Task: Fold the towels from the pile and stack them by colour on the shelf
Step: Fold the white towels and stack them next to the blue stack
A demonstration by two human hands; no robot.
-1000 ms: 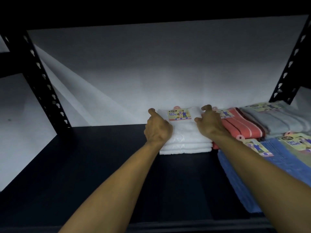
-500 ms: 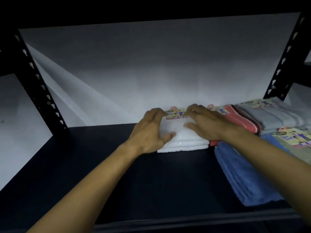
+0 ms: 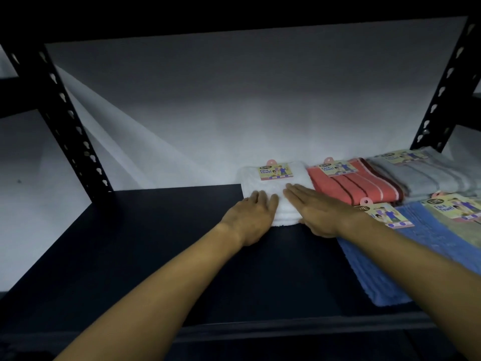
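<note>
Two flat hands rest on a folded white towel stack [image 3: 276, 188] on a dark shelf [image 3: 156, 243]. The left hand [image 3: 250, 217] lies with straight fingers on the stack's near left corner; the right hand [image 3: 320, 212] lies palm-down over its near right edge, gripping nothing. Just right of the white stack, touching it, sits a coral striped towel [image 3: 356, 186], with a grey towel [image 3: 426, 175] beyond and a blue towel [image 3: 406, 259] nearer the shelf's front edge. Left of the white stack, bare shelf runs to a black perforated upright [image 3: 62, 113].
</note>
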